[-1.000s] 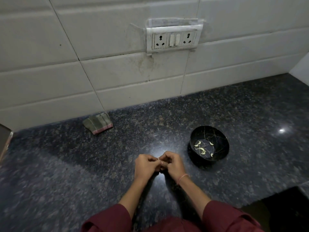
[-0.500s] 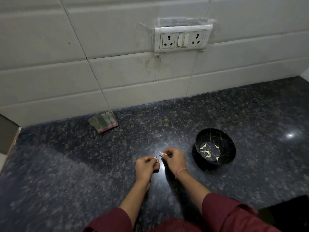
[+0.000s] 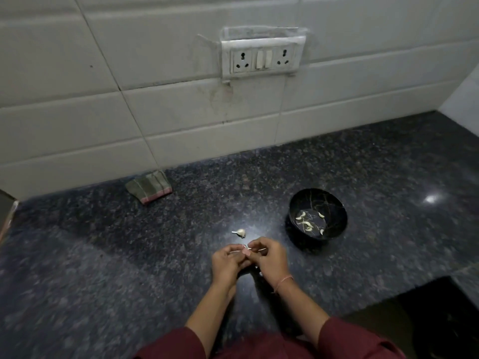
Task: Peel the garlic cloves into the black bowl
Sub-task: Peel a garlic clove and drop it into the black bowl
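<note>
Left of the black bowl [image 3: 336, 204] (peeled cloves [image 3: 307, 224] inside), left hand [image 3: 228, 263] and right hand [image 3: 271, 260] together pinch a garlic clove [image 3: 245, 251].

black bowl [image 3: 334, 203] upright, peeled cloves [image 3: 307, 224] inside

No text, label, brand or number is showing readably anywhere, neither on the white plastic double socket plate [image 3: 263, 58], the round black bowl [image 3: 335, 216], nor the folded green striped cloth [image 3: 149, 187].
</note>
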